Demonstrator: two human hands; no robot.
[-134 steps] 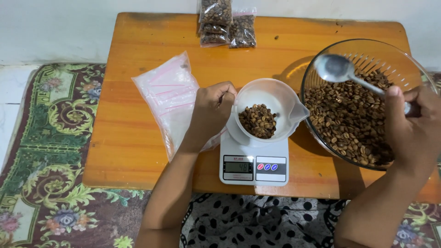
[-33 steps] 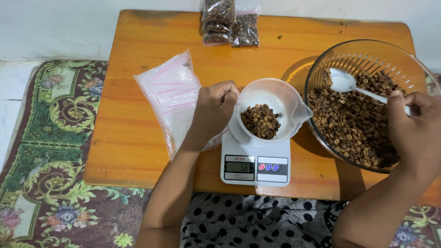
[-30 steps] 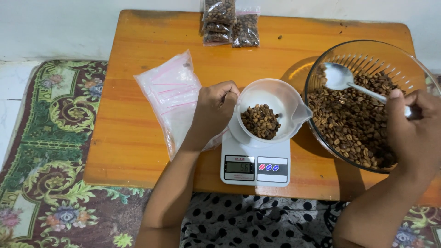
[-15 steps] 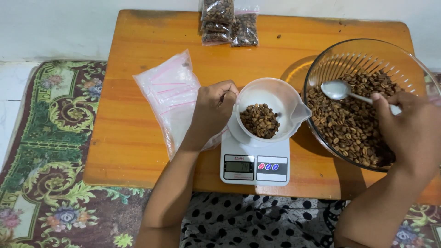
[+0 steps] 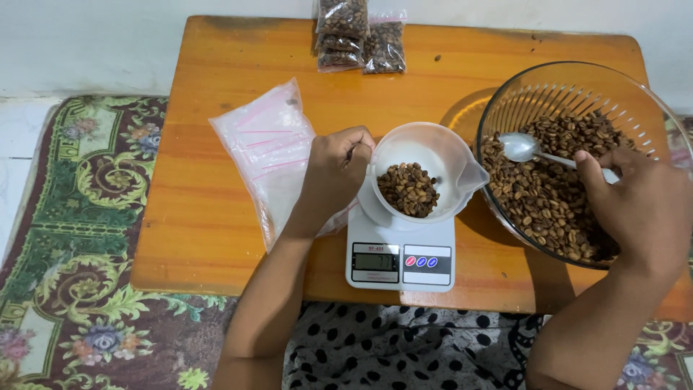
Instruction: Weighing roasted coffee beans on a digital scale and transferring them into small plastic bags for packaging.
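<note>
— While I stand here and look down, what is nearest to the person?

— Nearest is the white kitchen scale [image 5: 401, 253], at the front edge of the wooden tabletop [image 5: 180, 217]. On it stands a white measuring cup [image 5: 422, 173] with a small heap of coffee beans [image 5: 408, 189] at the bottom. Its spout points to the right, toward the glass bowl [image 5: 570, 90].

— And the left hand?

— The left hand [image 5: 333, 177] is just beside the cup, on its left side. Its fingers are curled against the rim, so it seems to hold the cup steady, but I cannot tell how firm the grip is. Under the wrist lies a stack of clear plastic bags [image 5: 271, 148], flat on the tabletop.

— What does the right hand do?

— The right hand [image 5: 639, 206] is closed around the handle of a metal spoon [image 5: 523, 147]. The hand is over the right part of the glass bowl. The spoon head rests above the many brown beans in the bowl [image 5: 548, 195], and it looks almost empty.

— Anything farther away?

— Yes, at the far edge of the tabletop lie small filled packets of beans [image 5: 361, 32], close together, well apart from both hands. On the left side, on the floor, there is a patterned rug [image 5: 72, 253].
</note>
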